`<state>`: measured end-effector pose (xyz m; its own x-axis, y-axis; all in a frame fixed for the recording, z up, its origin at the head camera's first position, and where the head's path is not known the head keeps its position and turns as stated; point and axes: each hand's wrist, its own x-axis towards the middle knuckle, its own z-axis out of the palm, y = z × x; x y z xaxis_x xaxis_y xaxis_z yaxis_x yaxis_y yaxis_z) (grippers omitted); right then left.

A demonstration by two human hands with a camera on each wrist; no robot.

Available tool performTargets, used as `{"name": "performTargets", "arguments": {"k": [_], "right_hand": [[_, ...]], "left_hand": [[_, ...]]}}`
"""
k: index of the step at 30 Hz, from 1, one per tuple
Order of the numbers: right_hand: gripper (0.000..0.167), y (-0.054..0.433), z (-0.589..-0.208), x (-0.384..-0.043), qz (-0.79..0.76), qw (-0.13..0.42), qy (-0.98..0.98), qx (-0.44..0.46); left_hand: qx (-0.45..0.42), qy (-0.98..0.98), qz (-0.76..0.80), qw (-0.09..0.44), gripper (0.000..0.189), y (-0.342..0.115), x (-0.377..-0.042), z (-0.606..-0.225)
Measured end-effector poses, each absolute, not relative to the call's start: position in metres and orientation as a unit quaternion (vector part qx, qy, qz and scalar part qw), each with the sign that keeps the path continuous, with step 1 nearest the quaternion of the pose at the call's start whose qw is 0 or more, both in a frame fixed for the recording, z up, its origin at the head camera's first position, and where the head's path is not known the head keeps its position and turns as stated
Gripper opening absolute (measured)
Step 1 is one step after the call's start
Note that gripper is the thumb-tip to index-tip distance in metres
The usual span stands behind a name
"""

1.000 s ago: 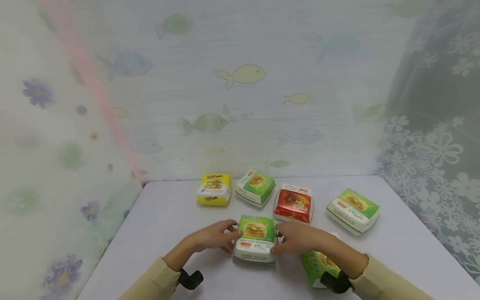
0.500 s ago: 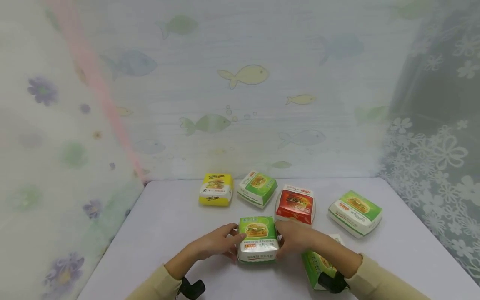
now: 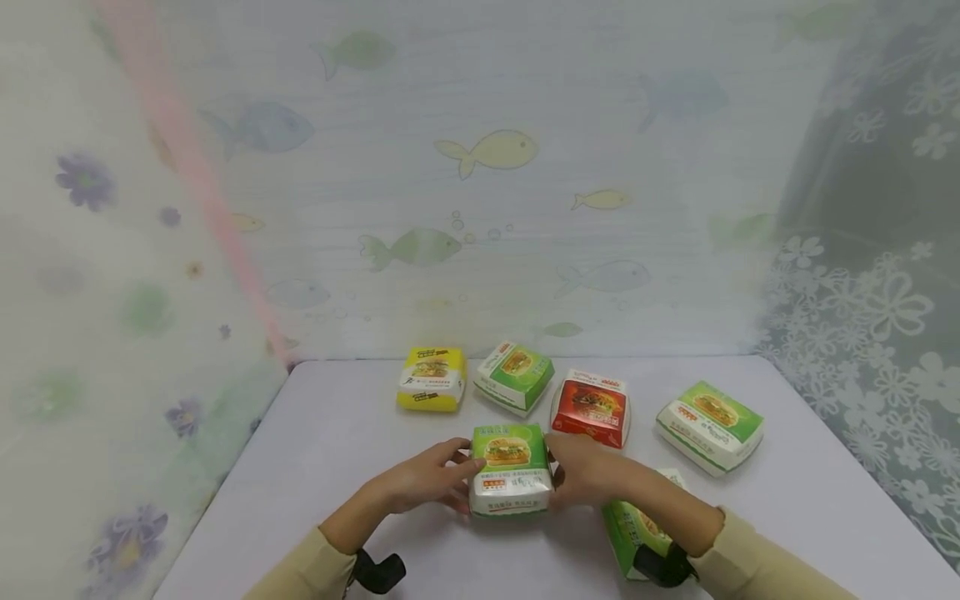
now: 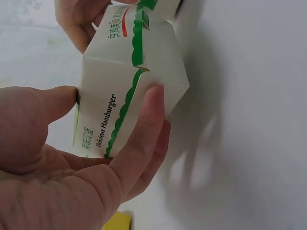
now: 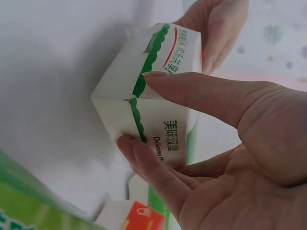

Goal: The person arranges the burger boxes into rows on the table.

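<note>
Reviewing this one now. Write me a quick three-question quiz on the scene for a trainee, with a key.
1. True or false: the left hand and right hand are holding different boxes.
2. In the head view, what is the main color of the leftmost box? A) red B) yellow C) blue
3. How many boxes show in the head view, including any held?

Key:
1. False; both grip one green-and-white box.
2. B.
3. Six: those two, the red box, the back green box, the rightmost box and the partly hidden box.
</note>
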<state>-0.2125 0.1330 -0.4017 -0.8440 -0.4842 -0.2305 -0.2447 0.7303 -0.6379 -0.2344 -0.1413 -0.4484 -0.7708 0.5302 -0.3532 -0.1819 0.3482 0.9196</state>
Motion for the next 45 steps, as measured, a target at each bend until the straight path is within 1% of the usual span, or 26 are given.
{"name": "performTargets", "arguments": {"k": [9,16,22,26,35,45], "right_hand": [[0.056,0.123,-0.396,-0.216,-0.320,0.192,0.904,-0.209],[0.058,0.110,-0.389,-0.222,-0.354,0.183,0.891,-0.218],[0.059,0.098,-0.383,-0.228,-0.352,0.175,0.895,-0.211],[0.056,0.089,-0.382,-0.230,-0.348,0.172,0.897,-0.212],[0.052,0.068,-0.389,-0.237,-0.344,0.172,0.888,-0.251],[0.049,0.045,-0.397,-0.241,-0.321,0.182,0.896,-0.248]], "left_hand": [[0.105,0.757,0.565,0.311,0.073,-0.154,-0.235,-0.437],[0.098,0.760,0.571,0.296,0.070,-0.166,-0.243,-0.427],[0.098,0.758,0.578,0.287,0.068,-0.177,-0.249,-0.420],[0.098,0.758,0.578,0.285,0.071,-0.185,-0.251,-0.420],[0.092,0.758,0.580,0.284,0.073,-0.210,-0.254,-0.428],[0.073,0.765,0.570,0.290,0.076,-0.233,-0.254,-0.437]]}}
